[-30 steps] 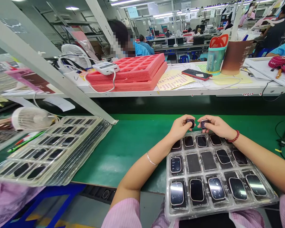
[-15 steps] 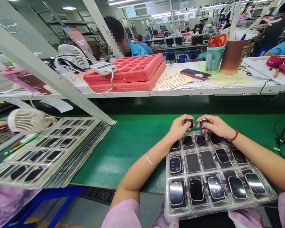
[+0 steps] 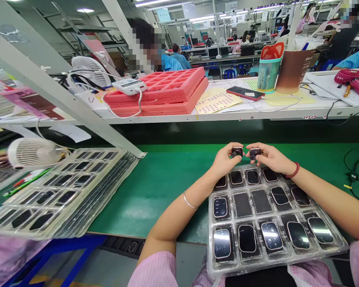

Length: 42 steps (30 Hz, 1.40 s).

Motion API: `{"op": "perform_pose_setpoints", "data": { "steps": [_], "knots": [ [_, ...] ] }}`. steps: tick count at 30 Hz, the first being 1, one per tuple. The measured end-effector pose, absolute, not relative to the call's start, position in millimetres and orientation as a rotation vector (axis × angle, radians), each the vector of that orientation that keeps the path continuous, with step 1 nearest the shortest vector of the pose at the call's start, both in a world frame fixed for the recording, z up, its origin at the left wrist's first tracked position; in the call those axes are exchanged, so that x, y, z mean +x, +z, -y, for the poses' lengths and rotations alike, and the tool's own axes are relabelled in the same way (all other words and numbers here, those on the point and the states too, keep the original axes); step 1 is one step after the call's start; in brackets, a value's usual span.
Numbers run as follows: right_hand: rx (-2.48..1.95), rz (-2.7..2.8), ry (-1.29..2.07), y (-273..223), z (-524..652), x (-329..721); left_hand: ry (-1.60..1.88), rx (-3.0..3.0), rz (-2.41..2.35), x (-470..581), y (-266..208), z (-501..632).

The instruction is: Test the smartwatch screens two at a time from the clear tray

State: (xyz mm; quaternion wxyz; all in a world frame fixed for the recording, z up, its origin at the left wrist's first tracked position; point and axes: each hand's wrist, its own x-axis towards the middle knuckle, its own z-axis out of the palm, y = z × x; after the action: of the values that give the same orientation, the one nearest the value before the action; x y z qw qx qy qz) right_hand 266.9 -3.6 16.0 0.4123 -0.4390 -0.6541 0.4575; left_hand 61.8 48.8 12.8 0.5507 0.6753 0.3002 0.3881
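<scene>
A smartwatch (image 3: 237,152) with a dark screen is pinched in my left hand (image 3: 226,158), above the tray's far edge. Close beside it, my right hand (image 3: 268,154) grips a second smartwatch (image 3: 255,152) between thumb and fingers; the two watches are a small gap apart. Below both hands a clear plastic tray (image 3: 248,266) rests at the bench's near edge, tilted toward me. Most of its visible pockets hold strapless smartwatches; two in the middle row show only black lining. One watch (image 3: 220,207) in that row has lit text on its screen. My right forearm hides part of the tray.
On the left stands a stack of similar trays (image 3: 86,199), with a white fan (image 3: 32,153) behind it. A white shelf (image 3: 221,116) crosses ahead, carrying red foam trays (image 3: 173,85), a phone (image 3: 245,93) and cups. Black cables (image 3: 354,175) lie at right. Other people sit beyond.
Both watches have tilted slightly in my fingers, and the right one's screen, lit with text before, now looks dark. My hands stay in nearly the same place. The tray has not changed.
</scene>
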Motion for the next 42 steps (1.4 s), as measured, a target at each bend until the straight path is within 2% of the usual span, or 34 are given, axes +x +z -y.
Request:
{"op": "perform_pose_setpoints", "data": {
  "steps": [42],
  "knots": [
    [-1.026,1.716,1.153,15.3,4.8,267.1,0.943,1.584,-0.656,61.3,11.4,-49.0]
  ]
}}
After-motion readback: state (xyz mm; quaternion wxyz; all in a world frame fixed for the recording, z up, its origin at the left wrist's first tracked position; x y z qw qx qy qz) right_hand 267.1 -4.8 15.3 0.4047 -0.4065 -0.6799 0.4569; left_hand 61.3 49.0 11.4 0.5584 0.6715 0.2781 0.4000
